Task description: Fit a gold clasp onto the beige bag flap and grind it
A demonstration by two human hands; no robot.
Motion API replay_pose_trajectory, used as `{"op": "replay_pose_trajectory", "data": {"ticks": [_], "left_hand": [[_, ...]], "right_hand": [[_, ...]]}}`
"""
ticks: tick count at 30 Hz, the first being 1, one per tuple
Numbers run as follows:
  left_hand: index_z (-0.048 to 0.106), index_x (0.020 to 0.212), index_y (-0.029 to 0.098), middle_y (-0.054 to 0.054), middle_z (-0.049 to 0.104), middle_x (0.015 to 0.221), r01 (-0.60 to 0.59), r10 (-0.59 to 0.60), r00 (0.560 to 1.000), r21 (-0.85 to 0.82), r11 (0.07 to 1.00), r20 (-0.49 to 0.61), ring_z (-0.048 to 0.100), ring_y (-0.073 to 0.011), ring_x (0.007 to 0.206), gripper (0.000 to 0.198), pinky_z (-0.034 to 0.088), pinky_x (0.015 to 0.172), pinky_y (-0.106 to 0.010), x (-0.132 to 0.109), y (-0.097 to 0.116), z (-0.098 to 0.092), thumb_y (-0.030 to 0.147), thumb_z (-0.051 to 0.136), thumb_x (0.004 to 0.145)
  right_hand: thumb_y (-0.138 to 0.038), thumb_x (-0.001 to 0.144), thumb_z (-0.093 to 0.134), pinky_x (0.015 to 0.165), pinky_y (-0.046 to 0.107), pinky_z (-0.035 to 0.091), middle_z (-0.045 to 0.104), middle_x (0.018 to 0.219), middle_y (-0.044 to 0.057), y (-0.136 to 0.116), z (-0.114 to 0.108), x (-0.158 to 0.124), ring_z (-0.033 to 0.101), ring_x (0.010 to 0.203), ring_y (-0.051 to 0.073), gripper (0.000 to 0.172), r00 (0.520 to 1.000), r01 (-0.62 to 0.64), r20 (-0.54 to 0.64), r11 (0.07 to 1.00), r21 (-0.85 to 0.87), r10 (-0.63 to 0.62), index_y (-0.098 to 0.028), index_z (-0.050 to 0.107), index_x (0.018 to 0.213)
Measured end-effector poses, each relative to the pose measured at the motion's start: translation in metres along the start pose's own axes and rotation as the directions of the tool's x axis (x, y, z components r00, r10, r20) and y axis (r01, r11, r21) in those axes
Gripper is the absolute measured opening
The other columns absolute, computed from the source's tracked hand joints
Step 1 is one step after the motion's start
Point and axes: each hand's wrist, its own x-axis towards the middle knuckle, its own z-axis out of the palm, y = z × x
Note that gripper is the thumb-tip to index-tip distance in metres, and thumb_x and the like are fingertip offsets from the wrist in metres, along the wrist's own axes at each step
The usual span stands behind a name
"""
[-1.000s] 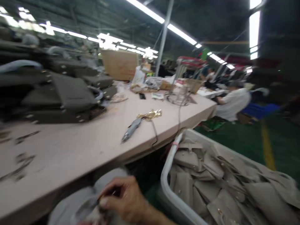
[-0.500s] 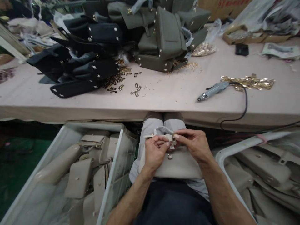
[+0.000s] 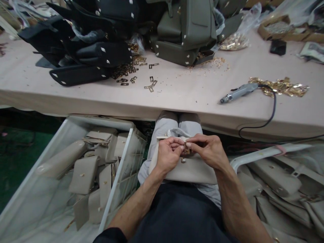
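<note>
1. Both hands are pinched at the top edge of a beige bag (image 3: 186, 172) that lies across the lap. The left hand (image 3: 168, 156) grips the flap edge with curled fingers; the right hand (image 3: 208, 152) holds a small gold clasp (image 3: 187, 147) between thumb and forefinger, pressed against the flap.

2. Compared with half a second ago, the hands sit closer together and lower on the bag, and the clasp is now tucked between the fingertips rather than standing clear of them. My reading is that the fitting is being seated on the flap, not just picked over. A small gold stud (image 3: 182, 160) shows on the bag front just below the hands.

3. On the left, beside the knee, a clear bin (image 3: 126, 148) holds more beige bags. On the right a white bin (image 3: 255, 158) holds another heap of them. Neither hand touches either bin.

4. Past the knees runs the table (image 3: 177, 98). The view has tipped down a little since half a second ago, so the table things sit higher in the picture; nothing on it looks shifted.

5. On the table, right of centre, a grey power tool (image 3: 239, 92) lies with its black cord (image 3: 272, 113) looping over the edge, and a heap of gold fittings (image 3: 280, 86) is just beyond it.

6. Left of centre, loose gold plates (image 3: 141, 76) are scattered near a stack of black bags (image 3: 86, 50). Olive bags (image 3: 192, 30) are piled behind, well apart from the hands.
</note>
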Motion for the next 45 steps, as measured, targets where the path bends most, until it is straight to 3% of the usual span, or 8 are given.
{"op": "replay_pose_trajectory", "data": {"ticks": [16, 22, 27, 32, 35, 38, 41, 45], "left_hand": [[0.065, 0.1, 0.011, -0.009, 0.076, 0.072, 0.046, -0.045, 0.999, -0.059, 0.997, 0.009, 0.074, -0.0254, 0.061, 0.039, 0.065, 0.057, -0.034, 0.001, -0.001, 0.002, 0.036, 0.084, 0.077], [0.07, 0.097, 0.011, -0.006, 0.074, 0.067, 0.022, -0.025, 0.997, -0.051, 0.998, -0.07, 0.073, -0.0235, 0.056, 0.03, 0.064, 0.057, -0.032, 0.002, -0.001, 0.009, 0.03, 0.081, 0.076], [0.074, 0.092, 0.01, -0.007, 0.074, 0.067, 0.031, -0.037, 0.99, -0.049, 0.998, -0.138, 0.07, -0.0197, 0.053, 0.024, 0.059, 0.05, -0.025, 0.004, 0.003, 0.017, 0.026, 0.076, 0.075], [0.074, 0.084, 0.009, -0.007, 0.072, 0.066, 0.13, -0.143, 0.977, -0.091, 0.987, -0.159, 0.069, -0.0189, 0.052, 0.022, 0.059, 0.051, -0.026, 0.012, 0.011, 0.02, 0.025, 0.075, 0.069], [0.074, 0.087, 0.009, -0.008, 0.071, 0.064, 0.157, -0.156, 0.984, 0.011, 0.988, -0.088, 0.067, -0.0185, 0.048, 0.022, 0.055, 0.044, -0.023, 0.011, 0.019, 0.021, 0.027, 0.068, 0.077], [0.076, 0.096, 0.011, -0.008, 0.073, 0.074, -0.07, 0.114, 0.984, 0.292, 0.954, -0.138, 0.066, -0.0151, 0.05, 0.021, 0.053, 0.046, -0.02, 0.001, 0.023, 0.02, 0.027, 0.067, 0.085], [0.074, 0.115, 0.016, -0.012, 0.074, 0.11, -0.254, 0.32, 0.942, 0.406, 0.878, -0.101, 0.072, -0.0158, 0.065, 0.028, 0.059, 0.056, -0.022, -0.004, 0.02, 0.018, 0.028, 0.069, 0.091], [0.072, 0.124, 0.015, -0.011, 0.076, 0.105, -0.14, 0.135, 0.99, 0.23, 0.963, 0.034, 0.076, -0.0215, 0.071, 0.034, 0.059, 0.049, -0.022, 0.004, 0.008, 0.019, 0.031, 0.064, 0.095]], "right_hand": [[-0.035, 0.081, 0.08, 0.058, 0.027, 0.048, 0.071, 0.075, 0.006, -0.005, 0.005, 0.004, 0.064, 0.064, 0.018, 0.024, 0.994, -0.11, 0.011, 0.994, 0.016, 0.11, -0.015, 0.081, 0.094], [-0.024, 0.093, 0.069, 0.073, 0.029, 0.051, 0.071, 0.093, 0.006, -0.006, 0.0, -0.008, 0.066, 0.083, 0.019, 0.014, 0.979, 0.193, -0.044, 0.97, -0.148, -0.201, -0.021, 0.078, 0.102], [-0.013, 0.09, 0.071, 0.087, 0.037, 0.052, 0.066, 0.116, 0.011, -0.005, -0.007, -0.018, 0.062, 0.105, 0.023, 0.032, 0.836, 0.543, 0.14, 0.763, -0.352, -0.53, -0.023, 0.071, 0.12], [-0.004, 0.093, 0.059, 0.081, 0.034, 0.05, 0.065, 0.11, 0.011, 0.002, -0.006, -0.008, 0.06, 0.097, 0.021, 0.033, 0.754, 0.632, 0.17, 0.631, -0.451, -0.634, -0.021, 0.069, 0.119], [-0.011, 0.098, 0.057, 0.073, 0.031, 0.048, 0.064, 0.094, 0.008, -0.004, -0.007, 0.005, 0.059, 0.084, 0.018, 0.018, 0.811, 0.562, 0.073, 0.737, -0.376, -0.581, -0.018, 0.071, 0.107], [-0.021, 0.1, 0.059, 0.069, 0.03, 0.044, 0.062, 0.082, 0.005, -0.011, -0.012, 0.017, 0.057, 0.074, 0.016, 0.014, 0.902, 0.426, 0.049, 0.866, -0.261, -0.429, -0.017, 0.07, 0.092], [-0.027, 0.099, 0.062, 0.07, 0.029, 0.043, 0.063, 0.079, 0.003, -0.011, -0.015, 0.027, 0.057, 0.074, 0.015, 0.018, 0.945, 0.324, 0.096, 0.931, -0.167, -0.311, -0.017, 0.071, 0.087], [-0.033, 0.098, 0.063, 0.073, 0.028, 0.045, 0.065, 0.082, 0.003, -0.003, -0.015, 0.031, 0.059, 0.077, 0.016, 0.022, 0.973, 0.197, 0.137, 0.977, -0.078, -0.185, -0.016, 0.072, 0.087]]}}
